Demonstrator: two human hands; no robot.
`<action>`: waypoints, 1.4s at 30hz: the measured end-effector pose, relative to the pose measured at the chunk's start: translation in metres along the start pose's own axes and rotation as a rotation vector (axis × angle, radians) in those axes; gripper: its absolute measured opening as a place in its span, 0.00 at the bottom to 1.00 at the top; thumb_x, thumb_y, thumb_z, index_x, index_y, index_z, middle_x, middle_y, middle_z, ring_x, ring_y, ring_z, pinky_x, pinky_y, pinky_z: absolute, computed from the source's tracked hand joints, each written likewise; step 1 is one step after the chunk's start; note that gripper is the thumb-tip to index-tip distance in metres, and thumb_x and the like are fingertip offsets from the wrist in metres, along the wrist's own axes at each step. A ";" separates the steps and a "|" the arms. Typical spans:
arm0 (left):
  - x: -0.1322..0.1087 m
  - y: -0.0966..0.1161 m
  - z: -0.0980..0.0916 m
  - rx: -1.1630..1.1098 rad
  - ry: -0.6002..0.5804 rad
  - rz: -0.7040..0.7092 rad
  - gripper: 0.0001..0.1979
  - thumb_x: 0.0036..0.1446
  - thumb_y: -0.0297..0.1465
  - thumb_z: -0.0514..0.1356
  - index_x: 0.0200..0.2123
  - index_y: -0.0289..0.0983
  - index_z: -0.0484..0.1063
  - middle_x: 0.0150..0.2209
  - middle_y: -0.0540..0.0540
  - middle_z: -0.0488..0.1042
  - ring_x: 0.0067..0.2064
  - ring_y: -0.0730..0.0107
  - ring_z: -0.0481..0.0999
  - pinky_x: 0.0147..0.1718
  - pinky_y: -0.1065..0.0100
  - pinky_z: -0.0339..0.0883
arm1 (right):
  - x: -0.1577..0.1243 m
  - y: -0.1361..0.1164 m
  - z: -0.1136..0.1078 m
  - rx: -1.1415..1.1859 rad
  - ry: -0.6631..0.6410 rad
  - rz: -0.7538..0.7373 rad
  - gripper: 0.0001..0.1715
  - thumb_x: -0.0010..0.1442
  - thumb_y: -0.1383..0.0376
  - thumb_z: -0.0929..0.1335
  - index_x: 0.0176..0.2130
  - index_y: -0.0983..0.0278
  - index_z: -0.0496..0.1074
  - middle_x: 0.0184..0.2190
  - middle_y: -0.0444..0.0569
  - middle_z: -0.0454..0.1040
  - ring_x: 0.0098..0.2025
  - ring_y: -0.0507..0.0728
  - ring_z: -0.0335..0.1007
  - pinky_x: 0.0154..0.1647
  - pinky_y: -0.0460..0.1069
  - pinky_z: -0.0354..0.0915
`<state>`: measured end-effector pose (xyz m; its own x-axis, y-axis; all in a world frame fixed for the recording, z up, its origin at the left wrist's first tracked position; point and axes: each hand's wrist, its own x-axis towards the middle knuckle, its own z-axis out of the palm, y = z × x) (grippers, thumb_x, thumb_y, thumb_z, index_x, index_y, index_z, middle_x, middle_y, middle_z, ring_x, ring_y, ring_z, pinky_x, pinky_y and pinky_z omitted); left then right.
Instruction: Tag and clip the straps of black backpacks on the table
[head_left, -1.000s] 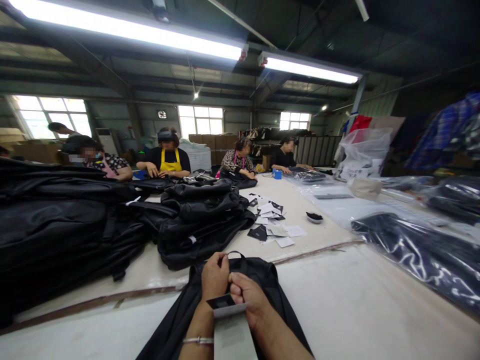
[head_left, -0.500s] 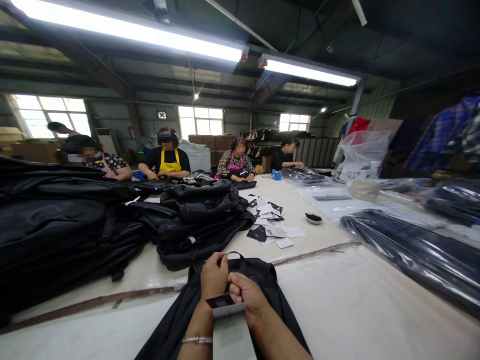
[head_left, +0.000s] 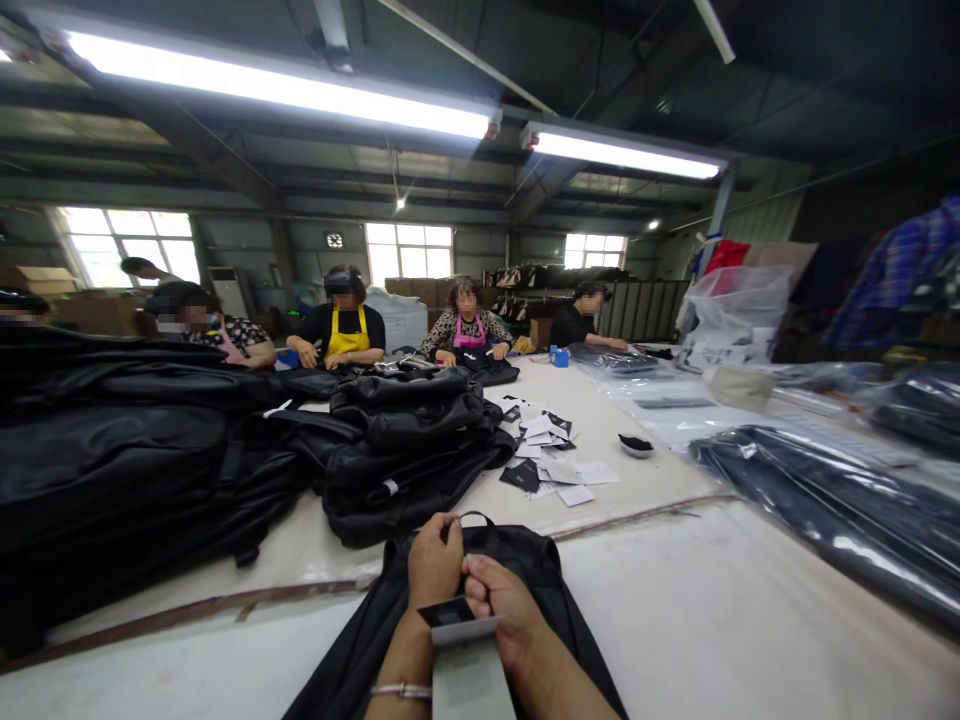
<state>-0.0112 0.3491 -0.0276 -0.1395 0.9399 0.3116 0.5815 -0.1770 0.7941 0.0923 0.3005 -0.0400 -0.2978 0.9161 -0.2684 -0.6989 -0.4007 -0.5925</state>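
Observation:
A black backpack [head_left: 517, 556] lies in front of me on the table, its top carrying loop [head_left: 481, 519] standing up. My left hand [head_left: 437, 562] is closed in a pinch beside that loop; what sits between its fingertips is too small to make out. Just right of it and slightly lower, my right hand [head_left: 499, 597] is closed too, thumb against fingers. From the fingers of the right hand hang paper hang tags: a black tag [head_left: 450, 612] and a longer pale tag [head_left: 472, 685] between my wrists. Their cord is too thin to see clearly.
Stacked black bags [head_left: 420, 440] fill the left side. Loose tags [head_left: 544, 440] lie scattered on the white table [head_left: 675, 600], near a small dish [head_left: 636, 446] of black pieces. Plastic-wrapped bags [head_left: 810, 500] lie at right. Several co-workers sit across the table, including one in a yellow apron [head_left: 349, 335].
The view has shifted slightly, so everything sits a little lower and further right. My hands keep the same closed pose over the backpack. Across the table, a co-worker in a pink apron has moved both hands apart.

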 end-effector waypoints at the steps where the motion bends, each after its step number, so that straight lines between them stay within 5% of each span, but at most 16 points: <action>1: 0.000 0.000 0.000 -0.001 -0.002 0.000 0.10 0.58 0.34 0.54 0.35 0.39 0.75 0.33 0.47 0.78 0.36 0.66 0.76 0.37 0.68 0.65 | 0.000 0.000 0.000 -0.007 0.002 -0.003 0.25 0.35 0.57 0.77 0.28 0.65 0.65 0.12 0.33 0.58 0.12 0.42 0.45 0.14 0.41 0.34; 42: 0.000 -0.003 0.002 -0.005 -0.001 0.010 0.11 0.58 0.34 0.54 0.36 0.38 0.75 0.33 0.45 0.78 0.37 0.65 0.76 0.37 0.67 0.65 | 0.001 0.000 -0.001 -0.008 -0.003 -0.012 0.23 0.37 0.58 0.77 0.28 0.64 0.64 0.12 0.33 0.57 0.12 0.43 0.46 0.15 0.41 0.35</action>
<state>-0.0115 0.3501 -0.0305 -0.1329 0.9384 0.3188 0.5792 -0.1875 0.7933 0.0922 0.3012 -0.0408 -0.2914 0.9208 -0.2593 -0.6972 -0.3900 -0.6015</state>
